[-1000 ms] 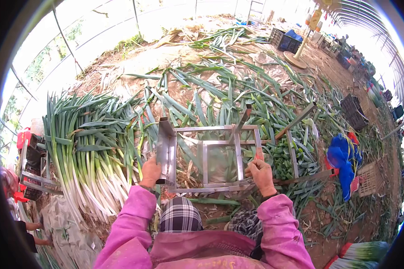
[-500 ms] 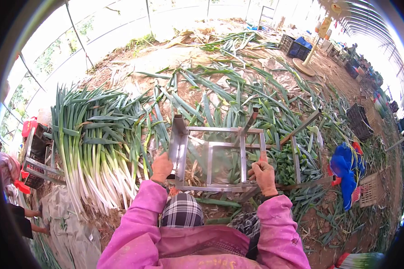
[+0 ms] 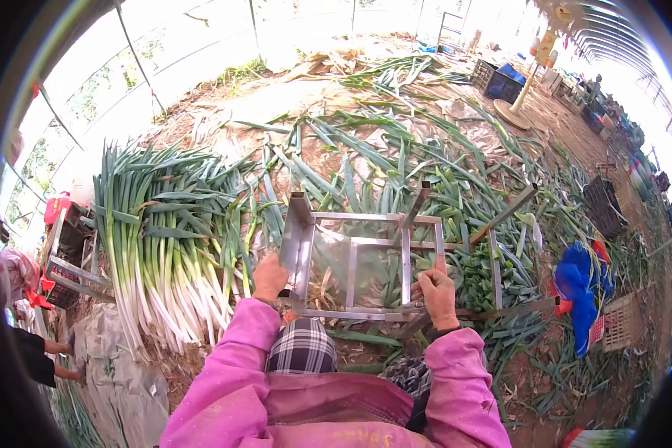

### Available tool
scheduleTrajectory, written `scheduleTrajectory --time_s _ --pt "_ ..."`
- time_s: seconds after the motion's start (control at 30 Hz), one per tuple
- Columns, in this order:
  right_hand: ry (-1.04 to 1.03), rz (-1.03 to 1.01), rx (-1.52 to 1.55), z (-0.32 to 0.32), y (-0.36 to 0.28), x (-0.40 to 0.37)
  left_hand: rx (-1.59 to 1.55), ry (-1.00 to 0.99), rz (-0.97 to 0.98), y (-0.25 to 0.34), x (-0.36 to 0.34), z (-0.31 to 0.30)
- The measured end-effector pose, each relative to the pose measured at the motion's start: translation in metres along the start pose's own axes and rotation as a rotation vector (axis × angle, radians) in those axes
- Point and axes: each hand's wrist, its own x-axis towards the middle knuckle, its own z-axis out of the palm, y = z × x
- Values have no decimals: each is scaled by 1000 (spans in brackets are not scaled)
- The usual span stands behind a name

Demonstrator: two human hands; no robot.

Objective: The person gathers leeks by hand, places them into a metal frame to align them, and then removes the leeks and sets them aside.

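Observation:
In front of me is a metal frame (image 3: 351,241) of square bars, with legs sticking out to the far side and the right. My left hand (image 3: 270,278) is closed on its left end, beside a wide angled plate (image 3: 297,239); its fingertips are partly hidden. My right hand (image 3: 437,295) has its fingers curled at a crossbar on the right part, one finger lying along the metal. Left of the frame lies a large pile of leeks (image 3: 168,246), white ends toward me. Loose green leaves (image 3: 373,157) show beyond and through the frame.
Dark crates (image 3: 498,81) and a stand with a round base (image 3: 512,114) are at the back right. A blue cloth or bag (image 3: 575,287) lies right, near a tan crate (image 3: 618,321). Another person's arms (image 3: 61,361) show at the left edge, near a metal rack (image 3: 78,276).
The view has shifted slightly, so the surroundings sit a little further right. Both hands keep their places on the metal frame.

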Motion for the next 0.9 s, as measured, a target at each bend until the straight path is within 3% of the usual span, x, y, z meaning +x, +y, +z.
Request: scheduleTrajectory --time_s 0.5,0.7,0.8,0.9 --pt "23 -31 -21 2 3 4 2 45 25 -7 1 -1" --pt "26 8 125 -1 -3 -2 -63 70 -31 -4 -5 0" --pt "-57 -49 147 -6 -5 -13 -168 67 -24 -7 -12 -12" --pt "-228 -190 -171 -8 12 -14 -275 171 61 -40 -17 -16"
